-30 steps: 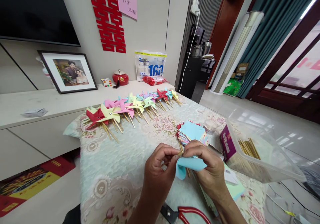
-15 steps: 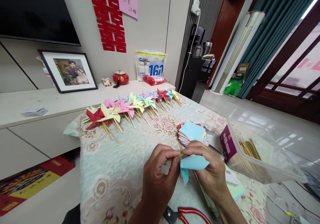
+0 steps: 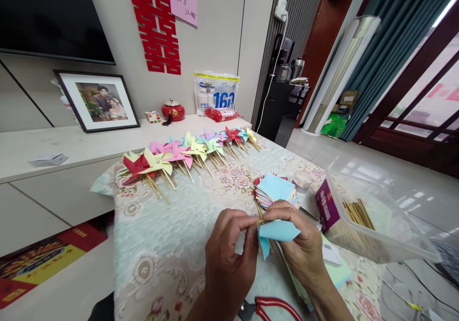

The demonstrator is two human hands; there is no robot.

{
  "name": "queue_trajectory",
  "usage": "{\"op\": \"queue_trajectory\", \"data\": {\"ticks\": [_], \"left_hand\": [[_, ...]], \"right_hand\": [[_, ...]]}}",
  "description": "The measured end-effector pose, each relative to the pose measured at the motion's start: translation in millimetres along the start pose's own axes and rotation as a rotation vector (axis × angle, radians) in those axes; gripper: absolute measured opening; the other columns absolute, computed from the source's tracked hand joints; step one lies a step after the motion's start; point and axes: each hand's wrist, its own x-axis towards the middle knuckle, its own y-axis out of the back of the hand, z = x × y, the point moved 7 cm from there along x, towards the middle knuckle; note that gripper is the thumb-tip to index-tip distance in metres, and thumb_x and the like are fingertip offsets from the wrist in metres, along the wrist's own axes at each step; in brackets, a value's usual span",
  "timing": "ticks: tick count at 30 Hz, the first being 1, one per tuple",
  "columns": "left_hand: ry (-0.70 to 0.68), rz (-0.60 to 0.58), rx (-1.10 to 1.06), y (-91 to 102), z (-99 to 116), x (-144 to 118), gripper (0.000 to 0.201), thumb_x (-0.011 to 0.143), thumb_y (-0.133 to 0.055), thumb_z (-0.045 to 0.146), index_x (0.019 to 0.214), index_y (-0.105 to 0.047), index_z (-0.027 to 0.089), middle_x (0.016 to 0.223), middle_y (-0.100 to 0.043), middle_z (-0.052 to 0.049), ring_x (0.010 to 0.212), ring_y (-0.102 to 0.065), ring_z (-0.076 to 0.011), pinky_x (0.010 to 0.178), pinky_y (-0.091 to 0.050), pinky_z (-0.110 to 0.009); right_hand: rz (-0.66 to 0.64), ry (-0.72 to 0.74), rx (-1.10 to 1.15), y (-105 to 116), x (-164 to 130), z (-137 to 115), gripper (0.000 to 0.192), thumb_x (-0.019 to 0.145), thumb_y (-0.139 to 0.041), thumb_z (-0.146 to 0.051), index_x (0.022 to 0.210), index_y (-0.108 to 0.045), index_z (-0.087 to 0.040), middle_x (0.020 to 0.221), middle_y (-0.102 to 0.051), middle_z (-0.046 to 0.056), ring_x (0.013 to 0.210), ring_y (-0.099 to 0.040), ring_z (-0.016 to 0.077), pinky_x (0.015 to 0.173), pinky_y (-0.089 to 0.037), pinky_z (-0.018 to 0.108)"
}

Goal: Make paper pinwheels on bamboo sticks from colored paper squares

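Note:
A light-blue paper pinwheel (image 3: 281,231) is held over the table in my right hand (image 3: 300,242), whose fingers are closed on its folded paper. My left hand (image 3: 231,256) is closed in a pinch at the pinwheel's back, on the end of a thin wooden stick (image 3: 259,221). The fingers hide most of the join. Just behind my hands lies a stack of coloured paper squares (image 3: 275,188), light blue on top. Red-handled pliers (image 3: 274,303) rest on the tablecloth below my hands, partly cut off by the frame.
Finished pinwheels (image 3: 175,152) lie in a row along the table's far edge. To the right stands a clear plastic bin (image 3: 387,244) with wooden sticks (image 3: 359,214). A small round clear container (image 3: 303,181) sits beside the paper stack. Pale green sheets (image 3: 339,273) lie under my right wrist.
My left fingers have shifted slightly at the pinwheel's back, and the bit of stick seen between them is now hidden. The pinwheel and my right hand have barely moved.

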Motion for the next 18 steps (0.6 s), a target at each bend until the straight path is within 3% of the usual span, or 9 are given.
{"op": "queue_trajectory", "data": {"ticks": [18], "left_hand": [[-0.070,-0.016,0.030,-2.4,9.3,-3.1,0.020,0.090,-0.053,0.005,0.099,-0.066,0.017,0.087,-0.062,-0.003,0.083,-0.061,-0.0126,0.073,-0.049,-0.022]], "right_hand": [[0.033,0.067,-0.045,-0.5,-1.2,-2.4,0.024,0.090,-0.053,-0.003,0.097,-0.064,-0.023,0.087,-0.063,0.000,0.083,-0.061,0.0159,0.075,-0.047,0.028]]}}
